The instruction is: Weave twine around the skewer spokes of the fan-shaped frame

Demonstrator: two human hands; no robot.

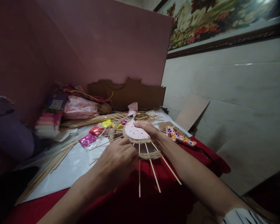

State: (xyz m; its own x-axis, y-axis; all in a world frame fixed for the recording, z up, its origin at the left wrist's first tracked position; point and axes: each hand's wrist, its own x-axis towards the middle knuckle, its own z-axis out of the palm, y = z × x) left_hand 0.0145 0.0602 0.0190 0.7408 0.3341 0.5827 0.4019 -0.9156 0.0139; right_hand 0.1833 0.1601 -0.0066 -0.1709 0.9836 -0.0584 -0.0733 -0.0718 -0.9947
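Note:
A round craft piece with a pink dotted fabric centre (135, 132) lies on the table. Thin wooden sticks (153, 171) fan out from it, and a jute cord band (151, 155) is woven through them. My left hand (118, 158) is closed, its fingers pinched at the piece's near edge by the sticks and cord. What it pinches is too small to name. My right hand (147, 127) lies over the far side of the fabric centre, fingers curled down on it, holding the piece in place.
A red cloth (207, 158) and a white sheet (70, 168) cover the table. Loose sticks (44, 174), coloured packets (88, 140), a twine ball (105, 108), pink fabric bag (80, 108), patterned scissors (180, 137) and cardboard (133, 93) lie around. A pink board stands behind.

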